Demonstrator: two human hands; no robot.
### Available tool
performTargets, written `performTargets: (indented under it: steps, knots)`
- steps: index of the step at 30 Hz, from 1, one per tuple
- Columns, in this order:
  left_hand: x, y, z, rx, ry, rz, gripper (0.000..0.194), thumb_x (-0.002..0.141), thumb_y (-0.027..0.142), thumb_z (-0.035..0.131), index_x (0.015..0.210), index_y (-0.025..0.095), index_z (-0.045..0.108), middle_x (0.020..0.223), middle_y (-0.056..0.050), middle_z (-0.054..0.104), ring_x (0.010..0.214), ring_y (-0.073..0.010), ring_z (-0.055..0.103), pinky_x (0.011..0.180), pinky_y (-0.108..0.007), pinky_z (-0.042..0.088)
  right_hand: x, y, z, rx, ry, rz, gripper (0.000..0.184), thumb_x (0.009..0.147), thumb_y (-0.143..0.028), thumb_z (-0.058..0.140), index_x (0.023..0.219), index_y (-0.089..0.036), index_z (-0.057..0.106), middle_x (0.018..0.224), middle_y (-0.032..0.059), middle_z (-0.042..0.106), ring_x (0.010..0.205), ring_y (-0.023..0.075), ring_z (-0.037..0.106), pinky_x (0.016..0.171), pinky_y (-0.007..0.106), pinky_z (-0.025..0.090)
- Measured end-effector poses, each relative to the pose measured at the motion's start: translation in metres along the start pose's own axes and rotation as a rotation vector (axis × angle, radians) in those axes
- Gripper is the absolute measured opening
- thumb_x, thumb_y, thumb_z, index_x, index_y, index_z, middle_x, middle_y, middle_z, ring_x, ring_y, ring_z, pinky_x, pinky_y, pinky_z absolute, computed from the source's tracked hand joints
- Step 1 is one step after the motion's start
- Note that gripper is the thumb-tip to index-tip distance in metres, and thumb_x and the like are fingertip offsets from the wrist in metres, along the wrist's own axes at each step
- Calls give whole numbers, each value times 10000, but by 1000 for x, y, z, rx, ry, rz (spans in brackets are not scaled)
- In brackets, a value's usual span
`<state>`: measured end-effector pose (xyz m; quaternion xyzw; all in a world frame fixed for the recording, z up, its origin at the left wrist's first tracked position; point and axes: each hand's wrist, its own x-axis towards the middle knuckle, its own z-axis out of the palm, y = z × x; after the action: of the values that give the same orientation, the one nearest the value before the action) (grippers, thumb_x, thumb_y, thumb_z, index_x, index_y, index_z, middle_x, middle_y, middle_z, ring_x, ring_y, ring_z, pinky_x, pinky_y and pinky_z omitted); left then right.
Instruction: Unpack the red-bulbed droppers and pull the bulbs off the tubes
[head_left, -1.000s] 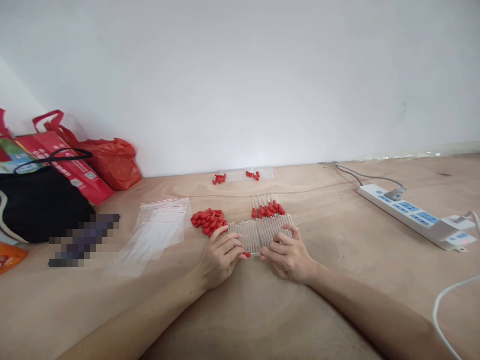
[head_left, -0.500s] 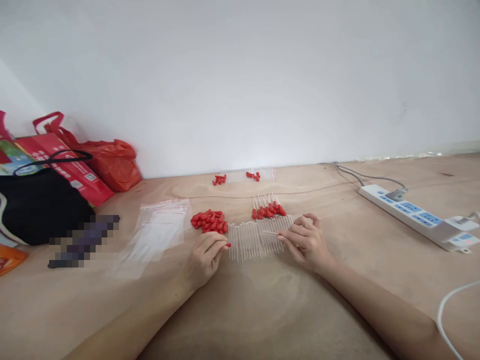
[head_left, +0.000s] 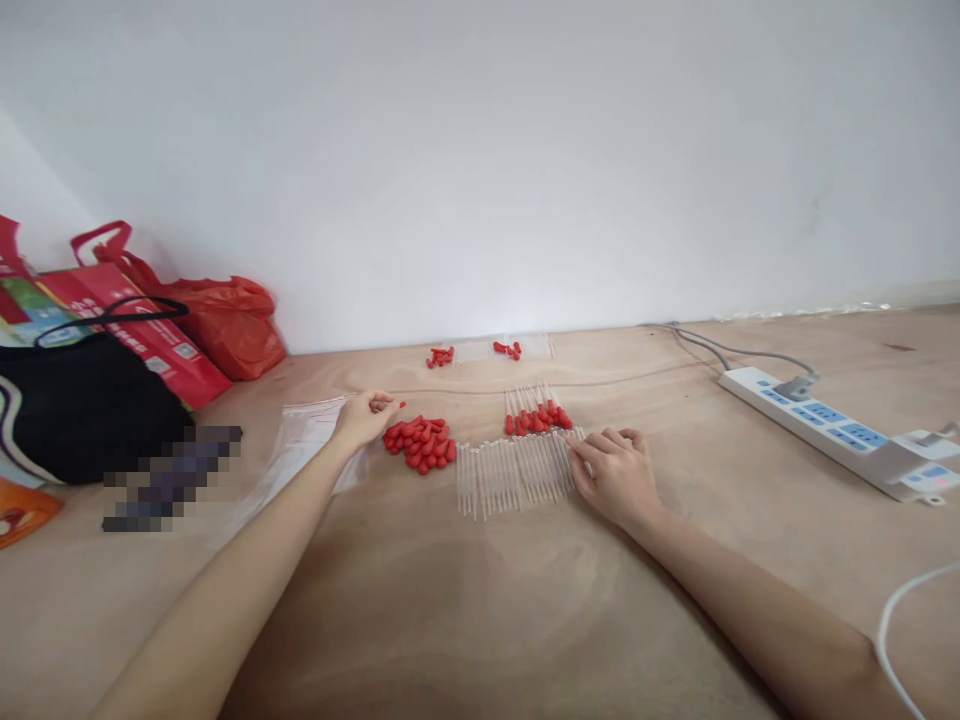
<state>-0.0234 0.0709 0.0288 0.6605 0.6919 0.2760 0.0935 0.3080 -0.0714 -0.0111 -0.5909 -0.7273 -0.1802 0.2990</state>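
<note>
My left hand [head_left: 367, 415] is closed in a pinch on a small red rubber bulb [head_left: 403, 405], just behind and left of a pile of red rubber bulbs [head_left: 421, 443]. Side by side on the table lie many thin glass dropper tubes [head_left: 499, 480]. At the right end of that row rests my right hand [head_left: 619, 475], its fingers curled together against the last tubes; whether it grips one is hidden. Behind the row are several droppers [head_left: 536, 415] with red bulbs at their near ends.
Clear zip bags [head_left: 304, 435] lie left of the bulbs, partly under my left arm. More red pieces [head_left: 508, 350] sit on a bag by the wall. Shopping bags [head_left: 240, 330] and a black bag [head_left: 90, 405] stand left. A power strip [head_left: 817, 425] with cables lies right.
My hands came apart from over the tubes. The left moved back and left with a red bulb, behind the pile. The tube seen in my right hand no longer shows separately.
</note>
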Motion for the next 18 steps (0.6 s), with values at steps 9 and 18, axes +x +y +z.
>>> performTargets:
  steps: [9, 18]
  knots:
    - [9, -5, 9, 63, -157, 48, 345, 706, 469, 460, 690, 183, 654, 763, -47, 673, 795, -218, 599, 679, -271, 429, -3, -9, 0, -51, -59, -28, 265, 757, -149, 420, 933, -176, 617, 693, 29, 614, 693, 152, 508, 762, 342, 229]
    - [17, -6, 8, 81, -137, 50, 385, 779, 417, 361, 687, 176, 647, 741, -41, 683, 726, -191, 613, 646, -246, 441, -3, -17, 0, -52, -81, -58, 246, 782, -220, 417, 926, -165, 609, 719, 57, 619, 720, 175, 495, 711, 346, 219]
